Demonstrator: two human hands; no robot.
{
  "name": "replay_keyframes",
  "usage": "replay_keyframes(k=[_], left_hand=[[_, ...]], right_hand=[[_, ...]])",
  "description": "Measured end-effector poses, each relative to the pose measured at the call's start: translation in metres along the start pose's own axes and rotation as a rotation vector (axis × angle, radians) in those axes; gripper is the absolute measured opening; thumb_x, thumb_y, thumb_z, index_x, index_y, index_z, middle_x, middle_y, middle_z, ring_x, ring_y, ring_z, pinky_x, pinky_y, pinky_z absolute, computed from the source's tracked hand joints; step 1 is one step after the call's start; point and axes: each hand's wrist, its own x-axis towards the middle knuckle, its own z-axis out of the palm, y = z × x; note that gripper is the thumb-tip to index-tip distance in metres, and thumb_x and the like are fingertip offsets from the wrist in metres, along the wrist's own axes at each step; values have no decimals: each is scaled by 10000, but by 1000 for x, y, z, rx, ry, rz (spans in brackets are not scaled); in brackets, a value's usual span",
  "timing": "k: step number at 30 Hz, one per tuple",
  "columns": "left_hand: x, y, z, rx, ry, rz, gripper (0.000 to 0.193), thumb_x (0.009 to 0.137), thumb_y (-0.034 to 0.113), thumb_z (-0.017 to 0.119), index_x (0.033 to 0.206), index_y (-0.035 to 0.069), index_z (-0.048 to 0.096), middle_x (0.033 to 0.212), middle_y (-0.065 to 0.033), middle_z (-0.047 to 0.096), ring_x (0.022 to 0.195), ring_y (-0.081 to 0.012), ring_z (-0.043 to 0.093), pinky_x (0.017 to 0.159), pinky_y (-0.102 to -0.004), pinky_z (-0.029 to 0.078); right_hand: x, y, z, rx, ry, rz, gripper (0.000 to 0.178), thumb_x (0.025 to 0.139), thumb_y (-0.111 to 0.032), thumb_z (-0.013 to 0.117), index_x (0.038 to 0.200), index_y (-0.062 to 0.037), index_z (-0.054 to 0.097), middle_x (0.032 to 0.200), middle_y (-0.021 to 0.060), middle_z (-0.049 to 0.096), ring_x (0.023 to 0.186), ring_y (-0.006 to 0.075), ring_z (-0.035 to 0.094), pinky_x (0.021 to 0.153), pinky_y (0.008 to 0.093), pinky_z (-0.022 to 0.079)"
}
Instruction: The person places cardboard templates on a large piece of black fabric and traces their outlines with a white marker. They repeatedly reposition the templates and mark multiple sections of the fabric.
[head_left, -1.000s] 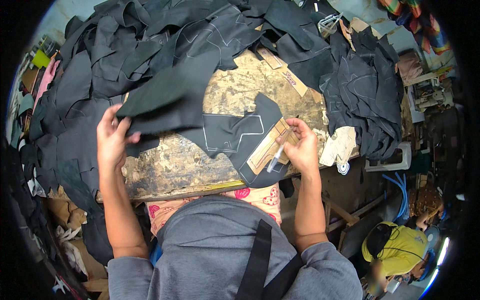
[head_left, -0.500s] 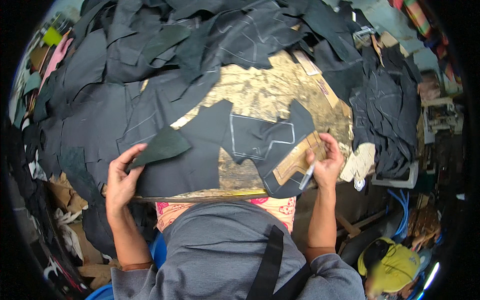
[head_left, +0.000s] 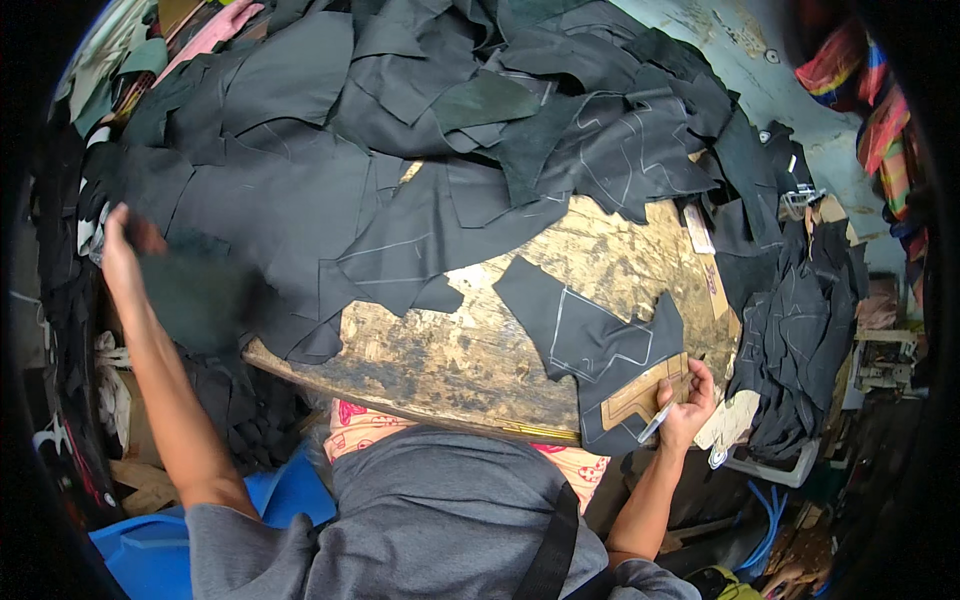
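My left hand point(head_left: 122, 255) is far out at the left, its fingers partly blurred and closed on a dark leather piece point(head_left: 205, 300) that is smeared by motion. My right hand point(head_left: 685, 405) is at the right front of the wooden table. A slim silver-white pen point(head_left: 655, 422) is held in it, tip pointing down and left. Its fingers also rest at the end of a tan cardboard template point(head_left: 635, 397), which lies on a black leather piece point(head_left: 600, 335). White outlines are drawn on that piece beyond the template.
Black leather sheets point(head_left: 280, 200) are heaped over the table's left and far side, some with white outlines. More black pieces point(head_left: 800, 330) hang at the right. Tan card strips point(head_left: 715, 285) lie by the right edge. Bare worn wood point(head_left: 450, 350) shows in front of me.
My left hand has swung outward to the left, taking the dark leather piece off the table's front. My right hand keeps the pen at the template. The view has shifted left.
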Motion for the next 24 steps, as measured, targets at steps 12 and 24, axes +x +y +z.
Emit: replay_keyframes(k=[12, 24], left_hand=[[-26, -26, 67, 836, -592, 394, 1172, 552, 217, 876, 1438, -75, 167, 1230, -283, 539, 1169, -316, 534, 1013, -362, 391], [-136, -19, 94, 1035, -881, 778, 614, 641, 136, 749, 1206, -10, 559, 1266, -251, 525, 1188, -359, 497, 1014, -382, 396]], right_hand=[[1, -1, 1, -14, -13, -27, 419, 733, 14, 705, 1114, 36, 530, 968, 64, 609, 857, 121, 584, 789, 242, 464], [1, 1, 2, -41, -4, -54, 420, 725, 22, 695, 1115, 30, 541, 984, 76, 612, 882, 132, 587, 807, 256, 470]])
